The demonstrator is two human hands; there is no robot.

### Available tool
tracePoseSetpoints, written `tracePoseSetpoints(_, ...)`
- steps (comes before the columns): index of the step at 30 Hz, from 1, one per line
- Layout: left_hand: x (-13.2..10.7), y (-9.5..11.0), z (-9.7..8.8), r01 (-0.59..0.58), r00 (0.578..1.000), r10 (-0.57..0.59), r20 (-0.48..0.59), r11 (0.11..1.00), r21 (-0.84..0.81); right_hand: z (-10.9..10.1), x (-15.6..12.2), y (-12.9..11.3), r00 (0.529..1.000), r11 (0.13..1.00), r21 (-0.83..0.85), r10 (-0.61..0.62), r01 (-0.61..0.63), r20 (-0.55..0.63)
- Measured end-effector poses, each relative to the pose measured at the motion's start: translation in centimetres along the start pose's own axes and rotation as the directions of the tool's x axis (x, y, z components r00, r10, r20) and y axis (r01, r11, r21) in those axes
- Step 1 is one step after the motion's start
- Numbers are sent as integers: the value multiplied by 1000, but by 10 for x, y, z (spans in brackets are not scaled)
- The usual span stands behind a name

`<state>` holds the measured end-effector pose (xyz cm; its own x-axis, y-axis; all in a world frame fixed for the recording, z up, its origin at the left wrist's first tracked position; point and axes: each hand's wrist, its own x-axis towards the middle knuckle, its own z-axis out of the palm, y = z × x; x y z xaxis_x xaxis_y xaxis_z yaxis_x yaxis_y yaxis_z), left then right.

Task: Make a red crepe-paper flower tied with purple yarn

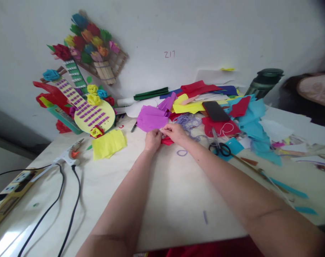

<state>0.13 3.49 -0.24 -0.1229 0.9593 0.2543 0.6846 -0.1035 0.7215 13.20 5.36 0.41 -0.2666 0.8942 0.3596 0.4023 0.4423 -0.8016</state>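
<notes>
Close together at the middle of the table, my left hand (153, 141) and my right hand (176, 133) are both closed, their fingertips almost touching. Something small and pale shows at the pinch, too small to name. Red paper or cloth (167, 141) lies under and between the hands, partly hidden by them. Just behind them is a purple crepe paper sheet (151, 117). A tangle of lilac yarn (188, 121) sits beyond my right hand, and a small loop of lilac yarn (182, 153) lies in front of it.
Scissors (219, 148), a phone (215, 111) and blue paper (252, 123) lie right of my hands. On the left are yellow paper (109, 144), a hot glue gun (70, 155) with black cords, a power strip (14, 189) and a paper-flower guitar (95, 116). A dark bottle (265, 84) stands back right.
</notes>
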Motion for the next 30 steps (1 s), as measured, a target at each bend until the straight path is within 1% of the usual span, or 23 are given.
tracePoseSetpoints(3,-2,2,1,50,999,-47,18,987,-153,1,0,0,999,998,47,48,-48,-6)
tracePoseSetpoints(6,-4,5,1,50,999,-46,21,955,-291,-4,-1,-6,994,992,58,111,-111,10)
tracePoseSetpoints(8,-6,6,-1,48,998,-35,42,931,-362,-7,-1,-10,988,985,82,149,-151,33)
tracePoseSetpoints(10,-8,7,-3,64,993,-13,118,895,-441,-9,-1,-11,982,976,106,184,-188,52)
tracePoseSetpoints(12,-9,7,-6,96,974,23,225,859,-503,-10,1,-10,976,969,120,211,-216,58)
tracePoseSetpoints(14,-10,6,-8,126,951,48,305,842,-524,-9,3,-6,972,963,133,227,-233,62)
tracePoseSetpoints(18,-10,4,-9,152,921,65,384,848,-507,-8,3,1,966,940,228,238,-256,102)
tracePoseSetpoints(21,-10,6,-11,127,905,100,415,865,-485,-10,0,1,950,897,317,267,-307,162)
tracePoseSetpoints(23,-12,8,-13,103,898,122,424,877,-469,-13,-2,0,930,871,333,308,-361,202)
tracePoseSetpoints(25,-13,10,-14,82,894,138,427,885,-458,-15,-2,0,919,866,317,331,-386,215)
tracePoseSetpoints(27,-13,11,-15,64,893,153,424,888,-455,-18,-1,3,936,904,259,299,-340,183)
tracePoseSetpoints(30,-11,9,-13,25,902,176,393,890,-456,-21,2,10,976,972,124,186,-199,110)
